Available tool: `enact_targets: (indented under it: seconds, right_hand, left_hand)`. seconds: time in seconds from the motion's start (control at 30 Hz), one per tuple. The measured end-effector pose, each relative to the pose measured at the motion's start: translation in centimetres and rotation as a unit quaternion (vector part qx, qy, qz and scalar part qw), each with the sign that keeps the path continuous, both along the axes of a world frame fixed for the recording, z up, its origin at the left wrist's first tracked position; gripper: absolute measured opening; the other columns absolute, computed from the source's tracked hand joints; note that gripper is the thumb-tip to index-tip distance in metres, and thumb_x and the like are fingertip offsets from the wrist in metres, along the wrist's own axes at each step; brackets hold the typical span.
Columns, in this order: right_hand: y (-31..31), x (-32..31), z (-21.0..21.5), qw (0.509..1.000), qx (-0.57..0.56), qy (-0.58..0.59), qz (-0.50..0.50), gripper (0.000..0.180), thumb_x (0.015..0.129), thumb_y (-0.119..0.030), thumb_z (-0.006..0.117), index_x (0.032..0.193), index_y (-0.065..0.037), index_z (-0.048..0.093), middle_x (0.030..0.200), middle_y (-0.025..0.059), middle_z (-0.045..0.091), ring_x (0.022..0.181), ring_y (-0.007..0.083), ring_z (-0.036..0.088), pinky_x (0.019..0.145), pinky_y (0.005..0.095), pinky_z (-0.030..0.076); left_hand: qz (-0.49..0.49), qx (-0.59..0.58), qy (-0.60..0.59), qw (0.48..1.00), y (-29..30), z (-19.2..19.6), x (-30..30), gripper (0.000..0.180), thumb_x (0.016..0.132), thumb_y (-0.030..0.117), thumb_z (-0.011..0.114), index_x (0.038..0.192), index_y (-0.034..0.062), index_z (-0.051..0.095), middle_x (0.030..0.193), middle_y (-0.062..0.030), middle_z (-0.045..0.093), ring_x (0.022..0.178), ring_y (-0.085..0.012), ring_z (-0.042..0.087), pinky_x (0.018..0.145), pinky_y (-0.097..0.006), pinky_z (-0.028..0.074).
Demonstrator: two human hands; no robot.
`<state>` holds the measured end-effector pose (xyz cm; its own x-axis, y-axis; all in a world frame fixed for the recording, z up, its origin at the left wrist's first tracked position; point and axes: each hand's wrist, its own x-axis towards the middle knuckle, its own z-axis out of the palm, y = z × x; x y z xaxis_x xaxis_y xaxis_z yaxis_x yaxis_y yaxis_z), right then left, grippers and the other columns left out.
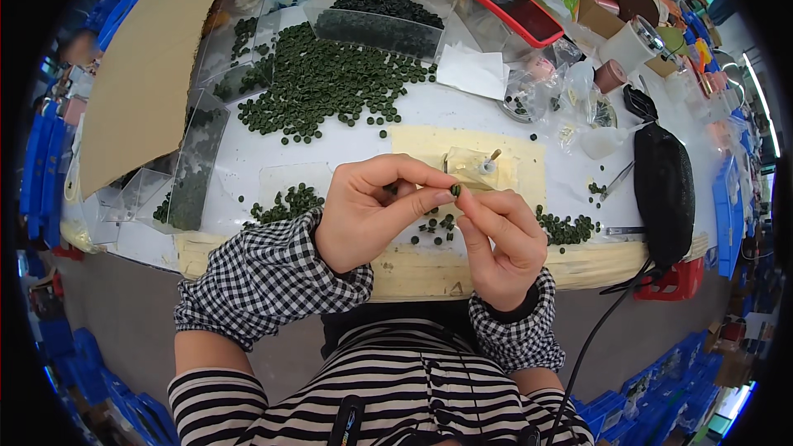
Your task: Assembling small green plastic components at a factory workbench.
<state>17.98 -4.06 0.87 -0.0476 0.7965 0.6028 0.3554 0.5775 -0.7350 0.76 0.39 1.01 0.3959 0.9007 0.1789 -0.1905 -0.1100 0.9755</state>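
Note:
Between the thumb and index finger of my left hand (363, 206) is a small dark green round piece (455, 190), held on edge above the front of the table. My right hand (505, 244) meets it from the other side, its fingers curled and the fingertips pressed against the piece. Just beyond the hands stands a small fixture (475, 167) wrapped in yellowish tape, with a thin brown pin sticking up. Several loose green pieces (438, 239) lie under my hands. Small heaps flank them: a left heap (289, 202) and a right heap (566, 230).
A wide pile of green pieces (322, 74) covers the table's back left, before a clear bin (380, 29) of darker pieces. Cardboard (149, 66) leans at left. A red-cased phone (504, 4), tweezers (618, 180) and a black pouch (663, 190) with a cord are at right.

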Motion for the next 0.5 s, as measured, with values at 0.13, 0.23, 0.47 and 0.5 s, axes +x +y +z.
enact_targets:
  seconds: [0.13, 0.23, 0.47, 0.5]
  right_hand:
    - [0.13, -0.13, 0.02, 1.0, 0.004, -0.004, 0.001, 0.033, 0.074, 0.01, 0.067, 0.106, 0.0, 0.067, 0.088, 0.0093, 0.062, 0.074, 0.0169, 0.059, 0.062, 0.0237, 0.047]
    - [0.12, -0.18, -0.23, 1.0, 0.002, 0.0, 0.006, 0.033, 0.074, 0.01, 0.067, 0.105, 0.0, 0.067, 0.088, 0.0095, 0.062, 0.074, 0.0174, 0.059, 0.062, 0.0239, 0.047]
    - [0.05, -0.1, -0.11, 1.0, -0.009, 0.014, 0.009, 0.032, 0.075, 0.009, 0.066, 0.106, 0.0, 0.067, 0.089, 0.0093, 0.062, 0.074, 0.0164, 0.06, 0.063, 0.0233, 0.047]
    - [0.05, -0.1, -0.15, 1.0, -0.009, 0.021, 0.006, 0.032, 0.075, 0.009, 0.066, 0.106, 0.0, 0.067, 0.089, 0.0093, 0.062, 0.075, 0.016, 0.06, 0.063, 0.0231, 0.047]
  left_hand:
    - [0.005, -0.007, -0.024, 1.0, -0.04, -0.12, 0.2, 0.016, 0.083, 0.0, 0.065, 0.098, 0.0006, 0.068, 0.077, 0.0031, 0.062, 0.06, 0.0016, 0.041, 0.052, -0.014, 0.033]
    - [0.009, -0.006, -0.035, 0.999, -0.05, -0.19, 0.33, 0.015, 0.083, -0.001, 0.065, 0.097, 0.0003, 0.068, 0.079, 0.0012, 0.064, 0.061, 0.0013, 0.043, 0.053, -0.014, 0.034]
    - [0.011, 0.007, -0.026, 1.0, -0.02, -0.16, 0.28, 0.014, 0.083, 0.0, 0.066, 0.097, 0.0004, 0.069, 0.08, 0.0004, 0.065, 0.06, 0.0012, 0.043, 0.052, -0.014, 0.034]
    - [0.012, 0.005, -0.022, 1.0, 0.0, -0.1, 0.3, 0.015, 0.083, 0.0, 0.066, 0.097, 0.0005, 0.069, 0.08, 0.0008, 0.065, 0.06, 0.0013, 0.042, 0.052, -0.014, 0.033]
